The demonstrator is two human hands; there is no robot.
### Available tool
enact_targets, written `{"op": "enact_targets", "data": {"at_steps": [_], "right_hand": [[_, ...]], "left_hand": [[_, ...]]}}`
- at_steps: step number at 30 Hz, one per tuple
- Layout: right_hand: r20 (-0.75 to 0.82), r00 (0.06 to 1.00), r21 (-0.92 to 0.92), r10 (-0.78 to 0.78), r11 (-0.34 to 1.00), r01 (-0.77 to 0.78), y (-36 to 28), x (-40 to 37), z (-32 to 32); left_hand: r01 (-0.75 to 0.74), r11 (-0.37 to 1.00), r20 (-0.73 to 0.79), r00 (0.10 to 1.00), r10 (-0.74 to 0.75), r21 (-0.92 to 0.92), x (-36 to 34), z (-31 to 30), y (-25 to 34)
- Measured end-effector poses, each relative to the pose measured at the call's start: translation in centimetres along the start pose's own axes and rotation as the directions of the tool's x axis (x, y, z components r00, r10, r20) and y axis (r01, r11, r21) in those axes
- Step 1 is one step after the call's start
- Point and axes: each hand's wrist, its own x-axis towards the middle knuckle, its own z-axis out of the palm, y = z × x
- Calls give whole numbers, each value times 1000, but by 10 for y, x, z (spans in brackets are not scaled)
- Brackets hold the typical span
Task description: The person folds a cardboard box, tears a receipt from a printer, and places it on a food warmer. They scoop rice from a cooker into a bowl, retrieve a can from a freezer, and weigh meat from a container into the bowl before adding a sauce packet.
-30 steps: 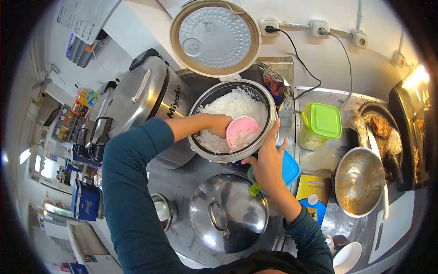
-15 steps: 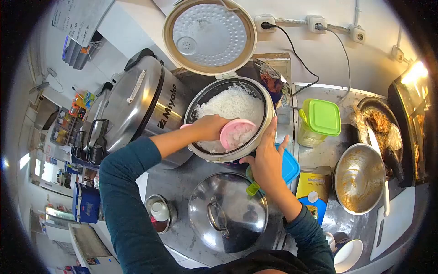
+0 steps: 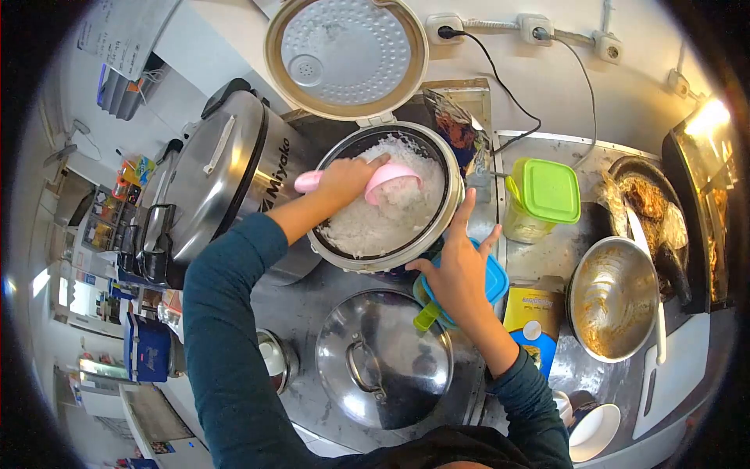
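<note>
My left hand (image 3: 348, 180) is closed around a pink scoop (image 3: 393, 178), whose cup is tilted over the white cooked rice (image 3: 363, 227). The rice fills much of the dark inner pot of a rice cooker (image 3: 373, 267), and the cooker's round lid (image 3: 348, 51) stands raised behind it. At the cooker's right rim is my right hand (image 3: 459, 270), its fingers spread and holding nothing. Under that hand sits a container with a blue lid (image 3: 494, 275) and a green clip.
A large steel Miyako cooker (image 3: 226, 176) stands left. A steel pot lid (image 3: 398, 375) lies in front. To the right are a green-lidded container (image 3: 549, 191), a stained steel bowl (image 3: 613, 301), a knife (image 3: 639, 230) and a white cutting board (image 3: 680, 375). Cords (image 3: 512, 94) hang behind.
My left hand has moved the scoop up and back over the rice, away from the cooker's front rim. My right hand remains spread at the rim. The view has shifted slightly.
</note>
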Motion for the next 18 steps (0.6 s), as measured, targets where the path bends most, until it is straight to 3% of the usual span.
{"op": "enact_targets", "data": {"at_steps": [3,6,9,13,18], "right_hand": [[-12,1000,5,-26,1000,26,3,1,4],[-37,997,28,-70,997,71,2,3,6],[-44,996,5,-76,997,76,3,4,6],[-56,994,8,-94,995,95,5,3,9],[1,998,22,-67,998,67,4,5,5]], "left_hand": [[128,977,180,979,-97,-169,-8,5,7],[119,941,305,952,-18,-316,-9,-7,13],[139,933,377,926,-3,-333,-9,-12,23],[63,904,279,958,64,-422,-14,-19,32],[74,920,229,973,18,-386,-29,-34,37]]}}
